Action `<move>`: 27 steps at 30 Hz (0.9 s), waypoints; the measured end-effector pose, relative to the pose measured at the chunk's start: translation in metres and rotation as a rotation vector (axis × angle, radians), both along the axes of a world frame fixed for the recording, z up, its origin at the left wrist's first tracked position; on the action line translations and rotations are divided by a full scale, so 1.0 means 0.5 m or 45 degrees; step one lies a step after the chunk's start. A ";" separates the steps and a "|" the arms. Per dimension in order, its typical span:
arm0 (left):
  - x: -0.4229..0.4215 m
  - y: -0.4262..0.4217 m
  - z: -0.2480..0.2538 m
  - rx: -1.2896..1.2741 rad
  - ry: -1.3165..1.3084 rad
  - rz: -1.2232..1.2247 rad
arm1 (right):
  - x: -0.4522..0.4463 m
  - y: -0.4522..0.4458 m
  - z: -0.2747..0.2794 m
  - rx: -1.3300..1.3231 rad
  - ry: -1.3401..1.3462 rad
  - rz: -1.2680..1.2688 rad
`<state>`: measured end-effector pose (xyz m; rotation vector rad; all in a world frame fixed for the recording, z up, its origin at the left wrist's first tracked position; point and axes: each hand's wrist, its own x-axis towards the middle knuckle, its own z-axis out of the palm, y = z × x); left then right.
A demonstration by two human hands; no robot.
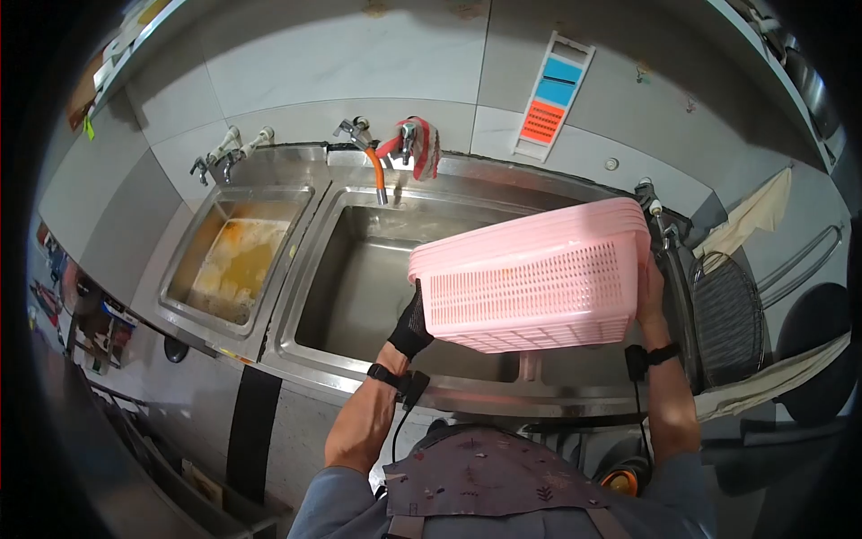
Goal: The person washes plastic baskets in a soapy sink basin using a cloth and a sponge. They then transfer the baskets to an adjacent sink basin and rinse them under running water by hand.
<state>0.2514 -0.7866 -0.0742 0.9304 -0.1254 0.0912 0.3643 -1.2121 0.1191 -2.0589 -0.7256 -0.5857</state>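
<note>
A stack of pink plastic baskets point(530, 287) with slotted sides is held tilted over the large steel sink point(355, 350). Several rims show nested together along the upper edge. My left hand point(413, 328), in a black mesh glove, grips the stack at its left end; most of the fingers are hidden behind the plastic. At the opposite end, my right hand point(651, 292) holds the side, its fingers partly out of sight. Below the baskets, a pink bar-like piece point(530, 366) shows against the sink.
A smaller basin point(238, 260) with cloudy yellowish liquid adjoins on the left. An orange-hosed faucet point(376, 175) and a striped cloth point(426, 148) are at the back. A grater point(552, 97) hangs on the wall. Wire strainers point(729, 319) stand to the right.
</note>
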 end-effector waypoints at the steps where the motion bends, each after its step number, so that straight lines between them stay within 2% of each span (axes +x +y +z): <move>1: -0.009 -0.001 -0.006 -0.054 -0.001 -0.008 | -0.003 0.003 0.000 0.053 0.014 0.005; 2: -0.016 -0.001 -0.014 -0.109 -0.002 -0.015 | -0.002 -0.002 -0.002 0.044 0.018 0.006; 5: -0.030 0.006 -0.027 0.207 0.019 0.079 | 0.015 -0.026 -0.017 0.077 0.151 0.082; 6: -0.034 0.006 -0.019 0.420 -0.161 0.173 | 0.026 -0.031 -0.033 0.272 0.326 0.142; 8: -0.037 0.015 -0.016 0.628 -0.344 0.252 | 0.041 -0.048 -0.064 0.471 0.498 0.187; 10: -0.037 0.037 -0.027 0.522 -0.105 0.104 | 0.047 -0.062 -0.087 0.667 0.707 0.364; 11: -0.041 0.043 -0.015 0.487 -0.024 0.051 | 0.044 -0.066 -0.099 0.674 0.706 0.349; 13: -0.085 0.045 0.117 0.626 0.014 0.152 | 0.034 -0.062 -0.119 0.734 0.805 0.238; 14: -0.093 0.047 0.138 0.632 0.012 0.139 | 0.016 -0.047 -0.111 0.744 0.802 0.227; 16: -0.098 0.053 0.163 0.423 0.106 0.237 | -0.025 -0.005 -0.072 0.453 0.598 0.065; 17: -0.099 0.059 0.166 0.565 0.051 0.275 | -0.012 -0.004 -0.074 0.462 0.637 0.187; 18: -0.095 0.067 0.161 0.572 0.051 0.274 | -0.014 -0.007 -0.078 0.468 0.638 0.188; 20: -0.084 0.082 0.146 0.730 -0.124 0.356 | -0.029 -0.004 -0.077 0.859 0.924 0.321; 21: -0.087 0.088 0.146 0.733 -0.119 0.347 | -0.015 -0.038 -0.100 0.865 0.928 0.312; 23: -0.079 0.107 0.157 0.777 -0.129 0.290 | 0.035 -0.115 -0.130 0.553 1.056 0.374; 24: -0.076 0.109 0.166 0.775 -0.133 0.284 | 0.021 -0.104 -0.092 0.554 1.052 0.367; 25: -0.075 0.112 0.175 0.681 -0.097 0.243 | 0.001 -0.104 -0.044 0.294 1.102 0.374; 26: -0.073 0.114 0.190 0.589 -0.061 0.201 | -0.048 -0.063 0.049 0.034 1.146 0.378; 27: -0.071 0.110 0.188 0.587 -0.060 0.195 | -0.051 -0.066 0.049 0.035 1.148 0.370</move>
